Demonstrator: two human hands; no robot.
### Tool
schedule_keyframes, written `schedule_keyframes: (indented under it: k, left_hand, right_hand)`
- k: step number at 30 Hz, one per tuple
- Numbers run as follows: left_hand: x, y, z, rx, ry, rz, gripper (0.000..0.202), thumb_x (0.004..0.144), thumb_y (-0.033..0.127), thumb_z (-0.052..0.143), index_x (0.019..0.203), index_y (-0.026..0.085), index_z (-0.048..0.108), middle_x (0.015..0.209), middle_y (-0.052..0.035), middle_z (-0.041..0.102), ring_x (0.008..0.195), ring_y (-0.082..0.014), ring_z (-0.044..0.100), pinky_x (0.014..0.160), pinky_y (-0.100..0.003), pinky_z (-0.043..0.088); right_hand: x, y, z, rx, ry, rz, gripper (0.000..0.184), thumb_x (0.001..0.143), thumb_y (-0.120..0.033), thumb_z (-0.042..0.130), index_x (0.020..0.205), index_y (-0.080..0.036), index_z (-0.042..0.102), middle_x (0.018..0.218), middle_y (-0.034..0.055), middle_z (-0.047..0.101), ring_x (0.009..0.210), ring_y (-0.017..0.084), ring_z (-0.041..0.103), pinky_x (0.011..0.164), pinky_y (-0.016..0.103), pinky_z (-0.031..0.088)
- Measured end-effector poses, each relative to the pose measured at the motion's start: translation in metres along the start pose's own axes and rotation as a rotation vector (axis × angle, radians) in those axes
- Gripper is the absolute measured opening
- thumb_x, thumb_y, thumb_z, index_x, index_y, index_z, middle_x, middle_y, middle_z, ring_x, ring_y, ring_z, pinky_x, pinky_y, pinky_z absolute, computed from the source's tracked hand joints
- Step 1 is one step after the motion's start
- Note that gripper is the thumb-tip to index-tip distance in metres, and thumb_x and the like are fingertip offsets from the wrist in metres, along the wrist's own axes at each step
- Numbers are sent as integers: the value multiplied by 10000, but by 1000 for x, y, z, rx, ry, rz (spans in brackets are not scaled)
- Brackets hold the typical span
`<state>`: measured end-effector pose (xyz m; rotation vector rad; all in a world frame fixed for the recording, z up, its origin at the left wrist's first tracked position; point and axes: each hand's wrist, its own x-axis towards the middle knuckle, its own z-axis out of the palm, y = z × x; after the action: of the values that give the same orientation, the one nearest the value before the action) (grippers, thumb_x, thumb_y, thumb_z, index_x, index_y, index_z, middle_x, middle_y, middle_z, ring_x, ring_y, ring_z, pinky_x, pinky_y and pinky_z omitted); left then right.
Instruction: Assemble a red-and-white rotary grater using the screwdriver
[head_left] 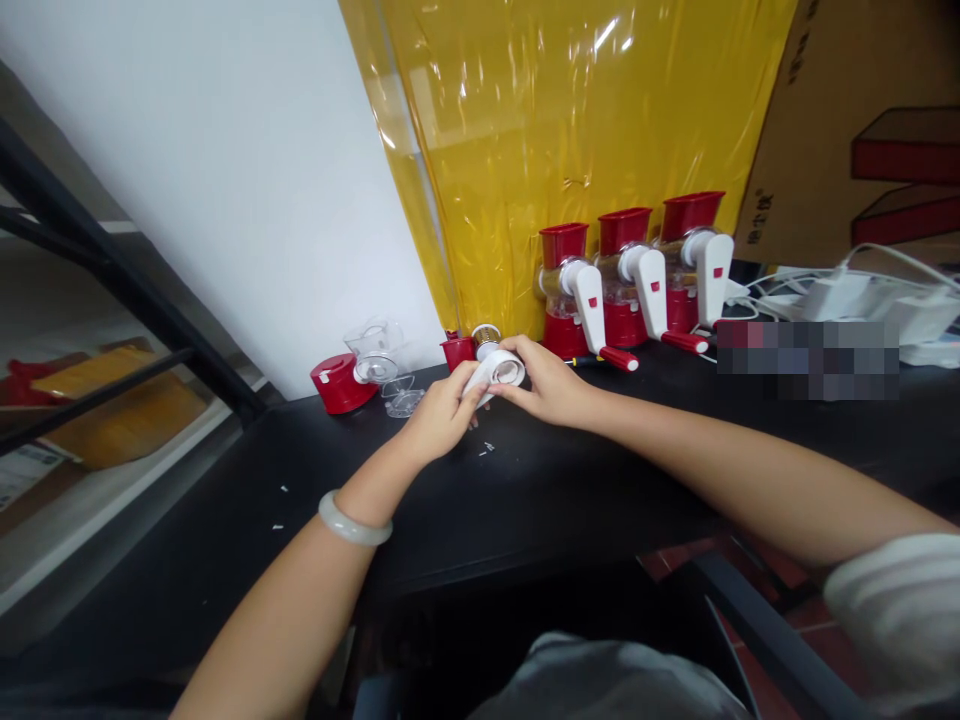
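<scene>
Both of my hands hold a white plastic crank handle [507, 370] a little above the black table. My left hand [441, 412] pinches its arm between thumb and fingers. My right hand [553, 385] grips the round, hollow end, which faces me. Just behind the hands are a metal grater drum [486, 336] and a red plastic part [457, 350], both partly covered. To the left stands a red grater base [345, 384] with a transparent housing [377, 352] beside it. Nearer my left hand lies a small transparent part [405, 402].
Three assembled red and white rotary graters [626, 280] stand at the back right. White chargers and cables [840, 298] lie farther right. Small white scraps [487, 448] are on the black table [480, 530]. A yellow plastic sheet [585, 110] hangs behind.
</scene>
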<state>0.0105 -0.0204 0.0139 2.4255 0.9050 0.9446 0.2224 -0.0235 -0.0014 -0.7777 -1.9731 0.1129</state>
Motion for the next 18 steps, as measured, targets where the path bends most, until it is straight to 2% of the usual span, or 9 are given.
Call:
schedule_keyframes:
  k: [5, 10, 15, 18]
  left_hand:
    - [0, -1, -7, 18, -99, -25, 348, 956, 479, 552, 1180, 213, 574, 836, -21, 723, 589, -182, 678, 608, -283, 516]
    - [-2, -8, -6, 15, -98, -38, 296, 976, 492, 501, 955, 204, 565, 692, 13, 643, 530, -161, 625, 545, -267, 473]
    - [-1, -6, -2, -134, -92, -73, 364, 972, 552, 479, 867, 205, 514, 614, 47, 567, 434, -119, 521, 464, -243, 399]
    - [-1, -4, -3, -129, -107, -80, 388, 985, 562, 449, 871, 196, 514, 612, 53, 549, 435, -105, 493, 468, -236, 382]
  right_hand:
    - [3, 12, -3, 70, 11, -17, 389, 868, -451, 667, 1130, -204, 520, 1099, 122, 663, 993, 264, 641, 866, 436, 503]
    - [2, 16, -6, 138, 58, 18, 433, 856, -454, 671, 1172, -194, 531, 1133, 130, 666, 1011, 264, 653, 895, 448, 513]
    - [0, 15, -8, 304, 42, 11, 390, 942, -398, 526, 1278, -200, 514, 1274, 131, 645, 1117, 244, 640, 963, 438, 505]
    - [1, 19, -9, 394, 23, 24, 363, 922, -332, 536, 1265, -213, 544, 1281, 112, 651, 1127, 245, 641, 975, 448, 502]
